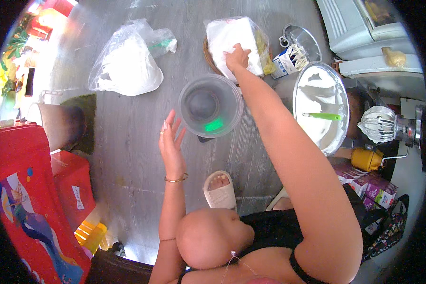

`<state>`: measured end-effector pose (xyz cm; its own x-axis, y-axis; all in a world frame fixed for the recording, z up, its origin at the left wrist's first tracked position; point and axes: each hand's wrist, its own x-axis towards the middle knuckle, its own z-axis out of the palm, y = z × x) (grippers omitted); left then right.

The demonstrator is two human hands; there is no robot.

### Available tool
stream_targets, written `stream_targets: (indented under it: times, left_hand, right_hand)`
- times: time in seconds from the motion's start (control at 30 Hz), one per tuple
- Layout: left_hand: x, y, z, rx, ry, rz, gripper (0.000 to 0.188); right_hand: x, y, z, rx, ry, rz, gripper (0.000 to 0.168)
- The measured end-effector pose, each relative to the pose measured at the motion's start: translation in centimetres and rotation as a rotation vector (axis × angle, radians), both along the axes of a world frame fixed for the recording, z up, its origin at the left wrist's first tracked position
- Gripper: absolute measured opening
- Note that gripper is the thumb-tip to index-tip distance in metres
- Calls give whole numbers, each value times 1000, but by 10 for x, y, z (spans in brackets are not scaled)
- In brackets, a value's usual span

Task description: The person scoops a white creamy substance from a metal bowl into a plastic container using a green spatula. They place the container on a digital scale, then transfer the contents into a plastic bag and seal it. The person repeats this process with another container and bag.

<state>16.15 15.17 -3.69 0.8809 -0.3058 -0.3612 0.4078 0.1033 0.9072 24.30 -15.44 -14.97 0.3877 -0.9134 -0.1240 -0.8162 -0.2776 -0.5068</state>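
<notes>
My right hand (238,58) reaches far forward and touches a stack of white plastic sheets or bags (230,33) inside a clear wrapper, its fingers spread on top. That stack lies in a brown woven basket (208,56). My left hand (172,147) is held up with fingers apart, just left of a round clear plastic tub (230,124), and holds nothing. The tub looks empty and sits over a dark kitchen scale (205,139), whose green lit display shows through the plastic.
Right of my arm stands a metal mixing bowl (347,113) of white cream with a green-handled spatula (325,116), near a cream-coated mixer whisk (378,124). A clear bag of white contents (131,67) lies at left. Red boxes (72,181) line the left side.
</notes>
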Motion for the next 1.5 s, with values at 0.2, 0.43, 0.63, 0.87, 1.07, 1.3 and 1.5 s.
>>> stream_targets:
  times: [0.2, 0.43, 0.63, 0.87, 1.07, 1.3, 1.5]
  left_hand:
    - [0, 16, 11, -35, 7, 39, 55]
    - [0, 28, 7, -49, -17, 65, 57]
    - [1, 39, 25, -57, -22, 100, 55]
    - [22, 14, 79, -171, -176, 48, 50]
    - [49, -35, 131, -181, -319, -144, 48]
    - [83, -137, 139, -90, -157, -266, 79]
    - [80, -162, 144, -505, 170, -560, 70]
  right_hand:
    - [-16, -39, 6, 49, 103, 73, 54]
    - [-12, -37, 2, -78, 208, 174, 36]
    - [-5, -84, 33, -71, 42, 90, 30]
    - [28, -189, 156, -55, 192, 470, 29]
    - [35, -185, 274, 1052, -796, 798, 23]
    - [-21, -105, 385, 1203, -956, 685, 23]
    - [-48, -137, 427, 1459, -1023, 836, 22]
